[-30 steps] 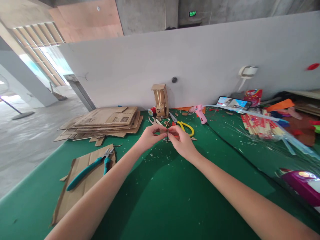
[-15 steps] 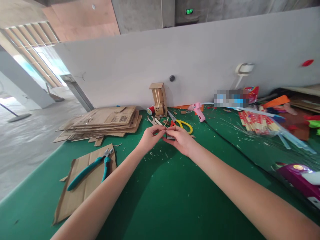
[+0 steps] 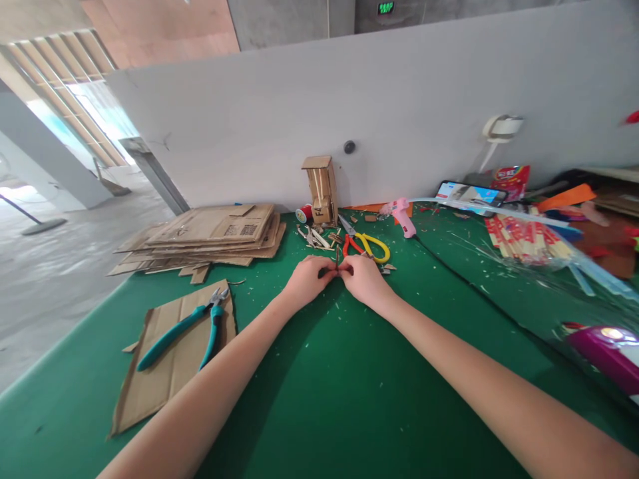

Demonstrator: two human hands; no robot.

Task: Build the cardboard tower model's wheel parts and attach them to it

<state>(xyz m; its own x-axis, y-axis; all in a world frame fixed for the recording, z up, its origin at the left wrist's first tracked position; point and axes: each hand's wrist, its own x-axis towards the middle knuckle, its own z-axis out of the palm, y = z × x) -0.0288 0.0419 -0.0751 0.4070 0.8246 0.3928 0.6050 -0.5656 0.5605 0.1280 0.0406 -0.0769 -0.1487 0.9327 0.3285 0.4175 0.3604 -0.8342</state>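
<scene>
Cardboard scrap [image 3: 337, 264], small and light, sits pinched between fingertips of the left hand [image 3: 308, 281] and right hand [image 3: 363, 279], low over the green table [image 3: 319, 399] toward its far edge. It looks thin and easily creased, so gripping by its ends seems safest.

bright daylight floods in from the slatted opening [image 3: 64, 100] at the upper left, where the view beyond is blown out to near white. the green felt table top [image 3: 319, 399] is evenly lit; both forearms throw soft dark shadows on it, falling toward the right and near side. the picture is sharp at the centre. wide-angle distortion bends the grey partition wall [image 3: 349, 120] and stretches the edges. the clear plastic wrapping [image 3: 574, 266] at the right catches pale glare, and the purple object [image 3: 606, 356] at the right edge is smeared.
</scene>
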